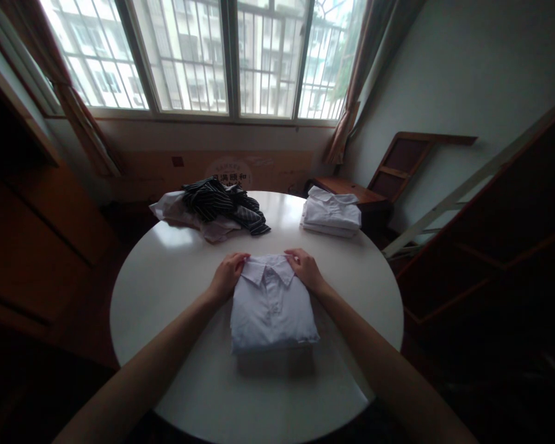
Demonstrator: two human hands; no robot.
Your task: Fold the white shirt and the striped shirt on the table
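Folded white shirt (272, 305) sits centre frame on the round bench (176, 308). Left hand (229, 275) and right hand (306, 269) each rest on a collar corner, fingers curled. Striped clothes pile (217, 206) upper left, folded stack (332, 213) upper right.

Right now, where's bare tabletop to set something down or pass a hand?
Free: the round white table left of the folded white shirt, the near edge below it, and the strip right of it. Also the gap between the striped dark clothes pile and the stacked white folded shirts. Crowded: the collar, where the left hand and right hand rest.
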